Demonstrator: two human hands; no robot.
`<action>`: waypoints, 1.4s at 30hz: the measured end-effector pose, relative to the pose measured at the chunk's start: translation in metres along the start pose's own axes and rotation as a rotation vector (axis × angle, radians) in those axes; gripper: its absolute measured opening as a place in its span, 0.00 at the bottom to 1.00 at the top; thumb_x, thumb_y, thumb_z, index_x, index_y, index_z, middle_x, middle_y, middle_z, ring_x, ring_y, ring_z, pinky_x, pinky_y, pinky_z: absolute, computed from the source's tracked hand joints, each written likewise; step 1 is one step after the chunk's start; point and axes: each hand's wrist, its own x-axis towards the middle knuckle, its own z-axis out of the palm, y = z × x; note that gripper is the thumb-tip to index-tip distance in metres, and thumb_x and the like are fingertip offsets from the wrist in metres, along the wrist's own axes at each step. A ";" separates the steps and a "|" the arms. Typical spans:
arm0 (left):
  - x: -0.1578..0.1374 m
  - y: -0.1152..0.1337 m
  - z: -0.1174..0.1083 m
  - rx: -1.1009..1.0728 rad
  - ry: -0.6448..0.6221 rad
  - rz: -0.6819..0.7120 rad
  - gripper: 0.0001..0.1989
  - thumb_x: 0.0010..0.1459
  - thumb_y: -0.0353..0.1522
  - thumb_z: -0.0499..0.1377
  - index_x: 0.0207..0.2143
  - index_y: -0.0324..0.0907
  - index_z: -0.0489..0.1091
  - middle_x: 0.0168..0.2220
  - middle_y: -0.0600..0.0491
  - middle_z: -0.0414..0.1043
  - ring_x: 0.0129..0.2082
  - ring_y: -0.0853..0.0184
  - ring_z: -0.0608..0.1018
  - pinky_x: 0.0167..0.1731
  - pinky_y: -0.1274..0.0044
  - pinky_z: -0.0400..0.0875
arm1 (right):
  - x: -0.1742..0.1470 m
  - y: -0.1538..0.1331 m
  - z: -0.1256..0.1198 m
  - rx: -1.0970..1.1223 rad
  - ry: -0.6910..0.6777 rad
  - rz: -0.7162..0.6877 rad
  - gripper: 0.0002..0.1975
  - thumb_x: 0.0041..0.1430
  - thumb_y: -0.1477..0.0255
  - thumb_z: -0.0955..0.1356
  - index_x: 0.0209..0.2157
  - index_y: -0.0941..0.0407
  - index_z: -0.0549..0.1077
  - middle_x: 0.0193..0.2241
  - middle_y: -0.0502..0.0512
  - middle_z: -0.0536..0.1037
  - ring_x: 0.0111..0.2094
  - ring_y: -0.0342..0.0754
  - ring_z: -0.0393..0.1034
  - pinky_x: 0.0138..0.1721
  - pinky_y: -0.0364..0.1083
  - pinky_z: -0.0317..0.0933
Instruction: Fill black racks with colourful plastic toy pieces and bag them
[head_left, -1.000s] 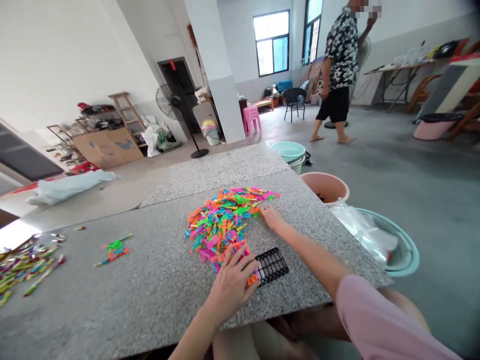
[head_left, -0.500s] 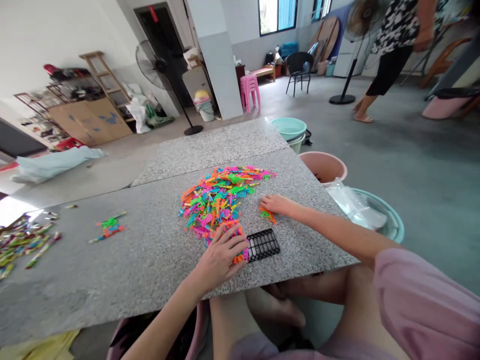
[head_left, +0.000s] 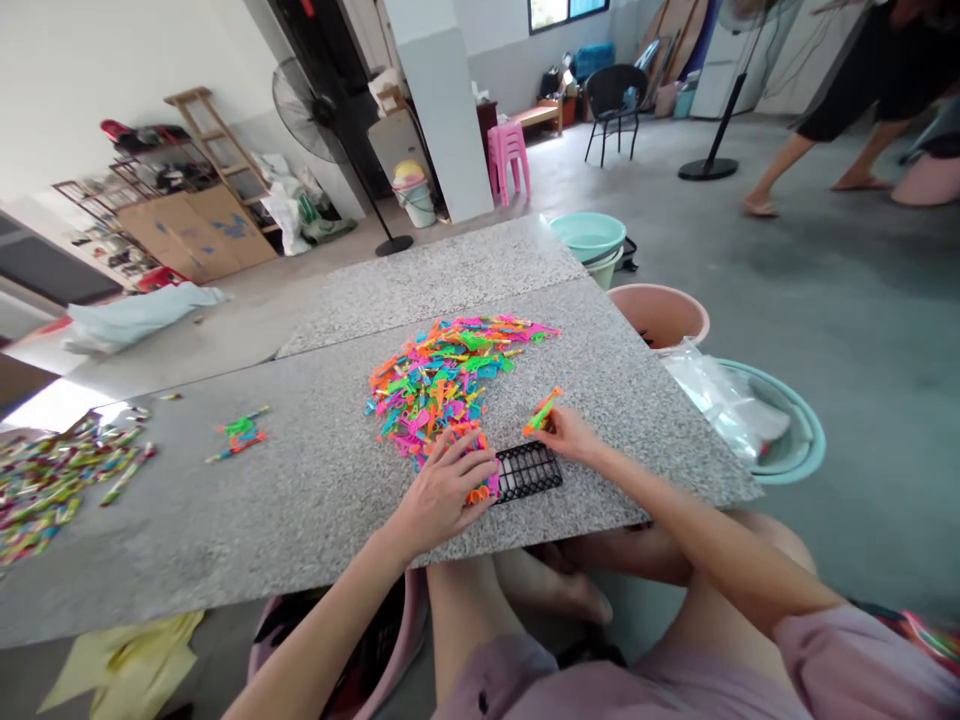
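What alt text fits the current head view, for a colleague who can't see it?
A person's right hand pinches small green-and-orange pieces over a speckled grey tabletop, while the left hand lies over bright pieces at one end of a black grid tray. A multicoloured pile spreads just beyond.

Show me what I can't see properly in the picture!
In the head view:
Where the black rack ends on the left: hidden by bright pieces and the left hand.
How many orange-and-green pieces the right hand holds: too small to count.
The other person's head: cut off by the top edge.
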 end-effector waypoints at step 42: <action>-0.006 -0.004 -0.002 0.046 -0.036 0.049 0.24 0.58 0.30 0.58 0.57 0.46 0.63 0.59 0.55 0.67 0.63 0.55 0.62 0.67 0.54 0.42 | 0.110 0.025 -0.057 -1.036 -0.082 0.088 0.10 0.64 0.71 0.63 0.41 0.59 0.75 0.41 0.64 0.77 0.45 0.58 0.70 0.46 0.52 0.61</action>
